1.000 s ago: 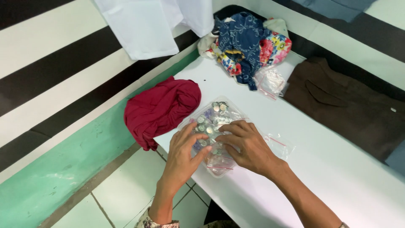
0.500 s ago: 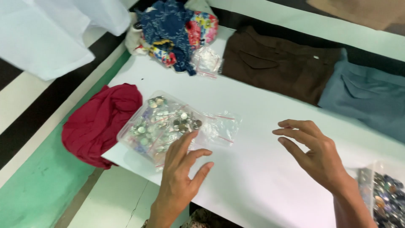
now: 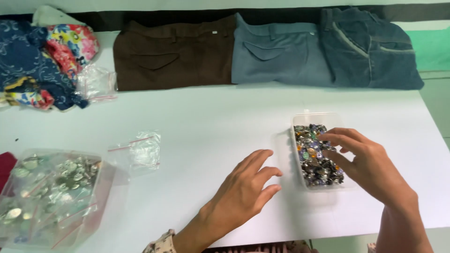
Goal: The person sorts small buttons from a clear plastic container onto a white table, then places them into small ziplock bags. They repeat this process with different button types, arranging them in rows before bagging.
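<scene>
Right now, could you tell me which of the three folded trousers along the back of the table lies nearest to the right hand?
The dark blue denim pair, at the right end of the row. The right hand sits just in front of it; the grey-blue pair and brown pair lie further left.

On the white table [image 3: 211, 117] there are 3 folded pairs of trousers in a row along the far edge: 1 brown pair [image 3: 173, 54], 1 grey-blue pair [image 3: 279, 54] and 1 dark blue denim pair [image 3: 370, 47]. There is 1 clear plastic tub [image 3: 315, 118] filled with small mixed metallic buttons too many to count, plus 3 clear zip bags: 1 large bag of silvery buttons [image 3: 51, 192], 1 small empty-looking bag [image 3: 140, 150] and 1 more small bag [image 3: 97, 83] beside the 1 heap of patterned fabric [image 3: 42, 61]. 2 bare hands are in view, 1 left hand [image 3: 241, 194] and 1 right hand [image 3: 368, 164], and 1 scrap of dark red cloth [image 3: 4, 166] shows at the left edge.
</scene>
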